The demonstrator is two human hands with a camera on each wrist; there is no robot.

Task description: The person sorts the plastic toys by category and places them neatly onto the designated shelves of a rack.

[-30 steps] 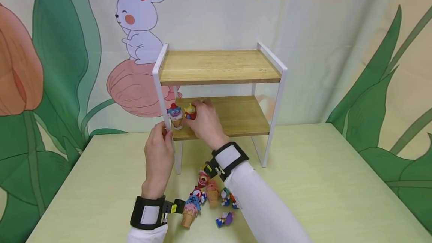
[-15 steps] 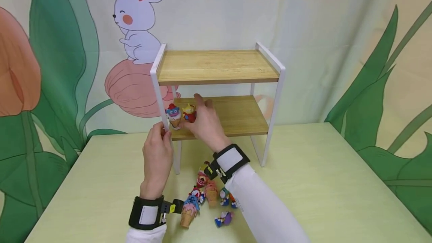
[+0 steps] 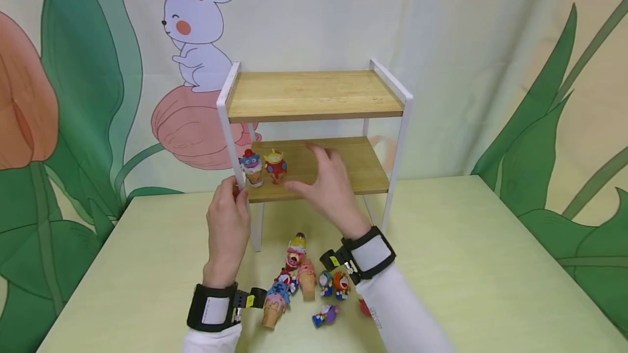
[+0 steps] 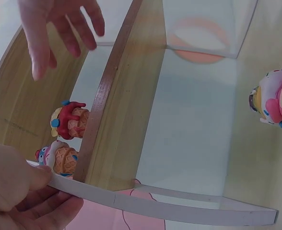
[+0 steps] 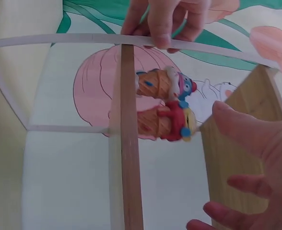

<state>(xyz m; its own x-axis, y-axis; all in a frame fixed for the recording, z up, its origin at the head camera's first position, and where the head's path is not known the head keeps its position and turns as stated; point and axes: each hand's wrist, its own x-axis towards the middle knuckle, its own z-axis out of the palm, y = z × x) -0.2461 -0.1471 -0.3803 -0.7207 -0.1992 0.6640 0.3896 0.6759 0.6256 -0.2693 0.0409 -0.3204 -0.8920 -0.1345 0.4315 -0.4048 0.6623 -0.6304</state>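
Behind our pale green table (image 3: 490, 266) hangs a printed backdrop (image 3: 314, 20), with an orange tulip (image 3: 24, 97) at far left and a white rabbit (image 3: 193, 20) nearer the middle. Next along, our left hand (image 3: 227, 233) grips the white front post (image 3: 228, 146) of a two-tier shelf, thumb and fingers closed on it at the level of the lower board (image 3: 350, 165).

Just right of that grip, on the lower board, stands a blue-faced figurine (image 3: 252, 168) in a cone. Beside it, upright and a little apart, is the yellow-and-red figurine (image 3: 276, 166), so it sits between our two hands and touches neither. Below, on the table, we see a loose group of figurines, from a pink-and-blue one (image 3: 276, 304) to an orange-headed one (image 3: 341, 285).

Our right hand (image 3: 331, 187) is just right of the yellow-and-red figurine, released, thumb and fingers spread apart. Under our right sleeve (image 3: 402, 309) a red thing (image 3: 365, 308) peeps out, mostly hidden. Green leaves (image 3: 535, 162) fill the backdrop's right side.
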